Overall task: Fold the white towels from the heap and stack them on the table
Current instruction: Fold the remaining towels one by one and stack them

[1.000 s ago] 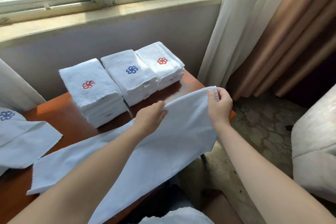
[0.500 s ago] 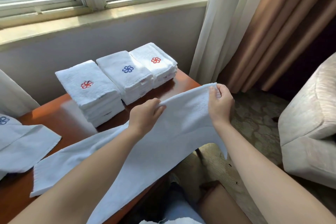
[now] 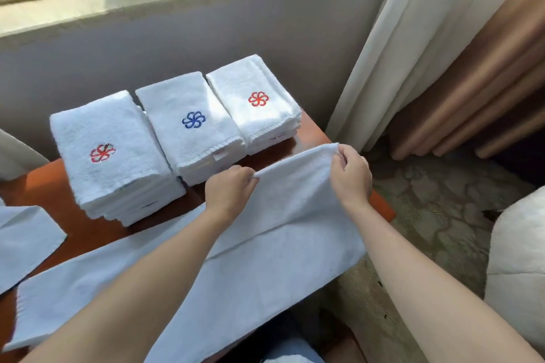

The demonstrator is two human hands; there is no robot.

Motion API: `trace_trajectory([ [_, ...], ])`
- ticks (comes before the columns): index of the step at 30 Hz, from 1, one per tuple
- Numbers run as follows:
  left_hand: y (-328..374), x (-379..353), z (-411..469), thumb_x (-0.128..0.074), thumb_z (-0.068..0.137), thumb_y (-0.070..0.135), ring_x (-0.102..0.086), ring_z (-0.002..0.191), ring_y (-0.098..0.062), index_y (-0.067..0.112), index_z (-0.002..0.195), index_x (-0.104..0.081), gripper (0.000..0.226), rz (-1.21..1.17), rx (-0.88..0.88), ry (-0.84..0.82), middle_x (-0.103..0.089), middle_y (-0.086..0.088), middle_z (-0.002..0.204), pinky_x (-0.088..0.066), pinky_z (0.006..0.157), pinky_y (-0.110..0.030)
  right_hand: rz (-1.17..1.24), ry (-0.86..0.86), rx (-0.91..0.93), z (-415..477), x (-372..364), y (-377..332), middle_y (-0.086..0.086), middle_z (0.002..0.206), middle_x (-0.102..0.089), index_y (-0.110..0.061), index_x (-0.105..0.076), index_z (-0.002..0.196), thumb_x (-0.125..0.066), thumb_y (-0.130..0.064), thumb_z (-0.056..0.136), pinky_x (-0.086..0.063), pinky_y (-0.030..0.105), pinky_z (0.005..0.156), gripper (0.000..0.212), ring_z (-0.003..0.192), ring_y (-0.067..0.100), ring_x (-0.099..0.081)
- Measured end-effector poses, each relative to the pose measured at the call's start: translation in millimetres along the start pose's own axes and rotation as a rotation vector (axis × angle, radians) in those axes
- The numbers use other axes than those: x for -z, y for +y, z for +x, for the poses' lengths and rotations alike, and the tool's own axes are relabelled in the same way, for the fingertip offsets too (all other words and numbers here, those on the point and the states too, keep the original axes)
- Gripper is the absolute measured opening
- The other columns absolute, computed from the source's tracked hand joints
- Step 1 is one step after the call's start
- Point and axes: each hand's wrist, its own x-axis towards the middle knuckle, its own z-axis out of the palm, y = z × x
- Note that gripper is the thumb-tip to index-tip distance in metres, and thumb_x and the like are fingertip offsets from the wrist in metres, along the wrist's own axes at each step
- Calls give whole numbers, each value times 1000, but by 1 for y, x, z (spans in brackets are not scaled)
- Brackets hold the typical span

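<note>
The towel [image 3: 280,244] could slide off the tabletop's [image 3: 35,186] right edge, because its lifted end overhangs there and only two pinches hold it. An uneven pull would skew the fold. The left hand [image 3: 228,190] and right hand [image 3: 351,177] each pinch a corner of that raised end between thumb and curled fingers. The towel is plain white, a long strip lying along the front edge, near three folded stacks [image 3: 191,138] at the back edge.

Left towel [image 3: 26,242], armchair [image 3: 519,268] cut by edges.
</note>
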Motion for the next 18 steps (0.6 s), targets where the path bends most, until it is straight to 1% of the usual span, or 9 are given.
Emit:
trace_trajectory([
  [1, 0, -5, 5, -53, 98, 40, -60, 71, -18, 22, 81, -65, 27, 5, 34, -23, -59, 4, 72, -40, 51, -31, -17, -29, -11, 10, -5, 2, 3, 119, -66, -22, -64, 126, -46, -23, 99, -41, 45, 104, 32, 118, 27, -52],
  [3, -1, -14, 16, -52, 98, 39, -62, 74, -15, 26, 91, -68, 22, -15, 95, -53, -66, 6, 76, -44, 53, -30, -51, -91, -37, 28, -13, 5, 5, 120, -64, -24, -62, 128, -45, -24, 99, -41, 46, 105, 33, 118, 29, -52],
  [5, -2, -21, 25, -52, 99, 35, -65, 83, -15, 31, 105, -68, 19, -56, 152, -75, -71, 9, 88, -48, 58, -30, -73, -153, -51, 45, -20, 8, 3, 119, -64, -25, -61, 127, -44, -24, 99, -41, 46, 104, 33, 117, 28, -52],
  [8, -1, -32, 34, -48, 101, 31, -65, 93, -15, 33, 123, -63, 26, -86, 193, -153, -70, 12, 103, -47, 64, -30, -103, -224, -47, 63, -28, 10, -2, 122, -63, -28, -57, 127, -46, -20, 98, -39, 45, 106, 33, 119, 23, -49],
  [10, 0, -38, 37, -48, 101, 30, -65, 94, -15, 32, 125, -63, 28, -94, 197, -196, -70, 11, 108, -49, 67, -31, -163, -256, -4, 70, -33, 12, -1, 130, -59, -24, -55, 132, -48, -15, 96, -37, 43, 107, 37, 124, 23, -46],
  [12, 0, -41, 38, -49, 100, 30, -65, 94, -15, 31, 123, -65, 28, -114, 207, -200, -69, 11, 110, -49, 68, -31, -217, -290, 45, 70, -39, 11, 0, 135, -56, -22, -56, 132, -49, -12, 94, -36, 42, 108, 40, 127, 23, -44],
  [15, 0, -42, 34, -51, 99, 28, -65, 95, -15, 28, 120, -66, 26, -159, 220, -180, -69, 10, 111, -48, 69, -30, -244, -385, 152, 57, -53, 9, -2, 134, -57, -22, -60, 129, -50, -10, 92, -35, 39, 108, 40, 128, 21, -44],
  [18, -2, -40, 23, -53, 98, 23, -63, 102, -18, 23, 120, -66, 26, -180, 205, -187, -68, 6, 114, -50, 77, -34, -265, -487, 274, 35, -68, 7, -2, 131, -60, -22, -62, 126, -53, -10, 92, -35, 36, 107, 37, 126, 19, -46],
])
